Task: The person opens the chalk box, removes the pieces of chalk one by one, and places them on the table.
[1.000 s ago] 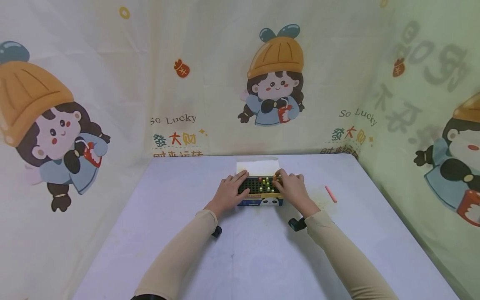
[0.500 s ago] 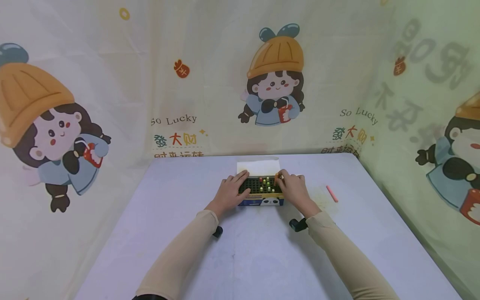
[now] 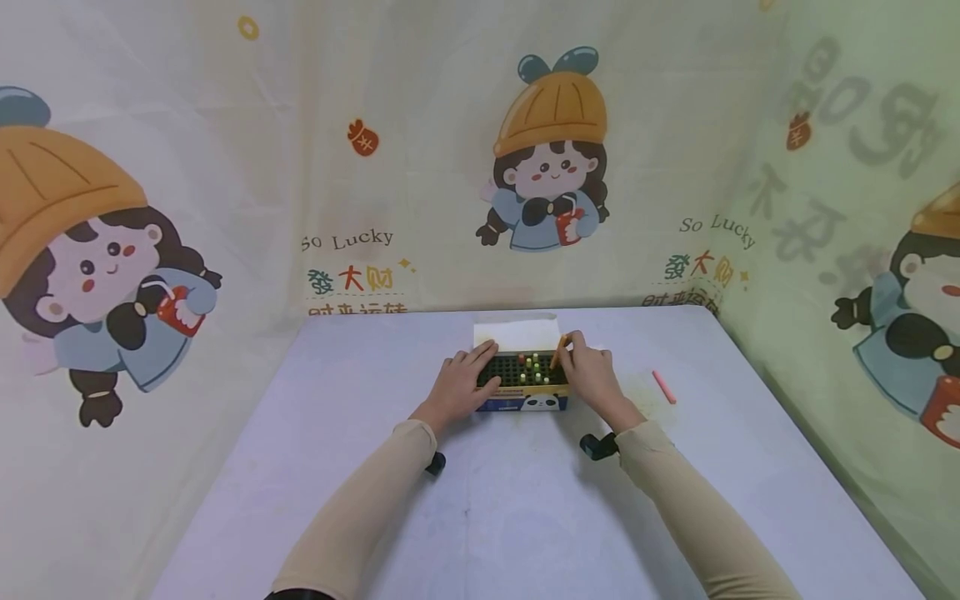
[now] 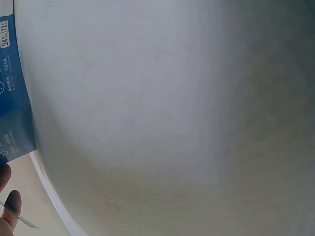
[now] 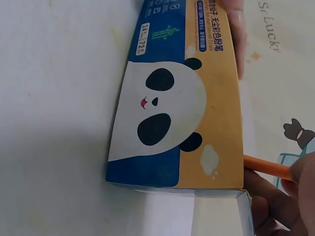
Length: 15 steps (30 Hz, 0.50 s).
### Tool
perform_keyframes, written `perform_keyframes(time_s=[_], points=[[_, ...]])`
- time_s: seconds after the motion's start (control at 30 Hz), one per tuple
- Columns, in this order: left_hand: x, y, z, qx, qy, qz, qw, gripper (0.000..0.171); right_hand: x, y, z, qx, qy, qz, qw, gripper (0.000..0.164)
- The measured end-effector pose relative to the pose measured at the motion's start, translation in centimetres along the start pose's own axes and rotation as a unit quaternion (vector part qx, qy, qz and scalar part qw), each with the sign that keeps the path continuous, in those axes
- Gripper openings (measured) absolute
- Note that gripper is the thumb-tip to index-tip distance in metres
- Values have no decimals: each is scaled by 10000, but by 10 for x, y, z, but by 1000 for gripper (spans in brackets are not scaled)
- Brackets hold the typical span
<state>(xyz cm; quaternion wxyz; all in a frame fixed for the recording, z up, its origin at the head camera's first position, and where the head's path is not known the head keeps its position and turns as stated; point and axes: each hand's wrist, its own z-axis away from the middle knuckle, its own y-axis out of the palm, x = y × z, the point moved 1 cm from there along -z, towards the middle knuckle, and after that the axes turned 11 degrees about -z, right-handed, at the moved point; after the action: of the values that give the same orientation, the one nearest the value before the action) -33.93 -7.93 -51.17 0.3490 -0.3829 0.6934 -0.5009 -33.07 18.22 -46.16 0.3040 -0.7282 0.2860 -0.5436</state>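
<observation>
An open chalk box (image 5: 216, 113) with a panda on its front stands near the table's far side. Its top shows a dark grid of holes, with several short chalk ends in the right half. My left hand (image 3: 454, 385) holds the box's left end, thumb along the front edge and fingers toward the back. An orange chalk stick (image 3: 558, 352) is pinched in my right hand (image 3: 591, 373); it leans over the grid's right end. In the right wrist view, the orange chalk's lower end is hidden behind the box.
The white lid (image 3: 516, 335) is raised behind the box. A pink chalk stick (image 3: 663, 387) lies on the white table (image 3: 465, 517), right of my right hand. Printed curtains (image 3: 435, 167) stand behind the table and at both sides.
The orange chalk has risen out of the grid's right end and now tilts to the right. My right hand has moved slightly up and right. The left hand stays in place.
</observation>
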Motion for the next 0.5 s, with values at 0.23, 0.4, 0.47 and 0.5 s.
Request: perform_keyframes(time_s=[0.23, 0.4, 0.47, 0.5], points=[[-1, -2, 1, 63, 4, 4, 10000, 70, -2, -10, -2, -467, 104, -308, 9984, 34], [-1, -3, 1, 91, 4, -13, 10000, 70, -7, -21, -3, -1089, -11, -651, 9919, 32], [-2, -4, 1, 125, -6, -19, 9999, 70, -11, -26, -4, -1355, -87, -761, 9878, 31], [-2, -5, 2, 143, -10, -15, 9999, 70, -14, -28, -5, -1477, -113, -798, 9857, 31]])
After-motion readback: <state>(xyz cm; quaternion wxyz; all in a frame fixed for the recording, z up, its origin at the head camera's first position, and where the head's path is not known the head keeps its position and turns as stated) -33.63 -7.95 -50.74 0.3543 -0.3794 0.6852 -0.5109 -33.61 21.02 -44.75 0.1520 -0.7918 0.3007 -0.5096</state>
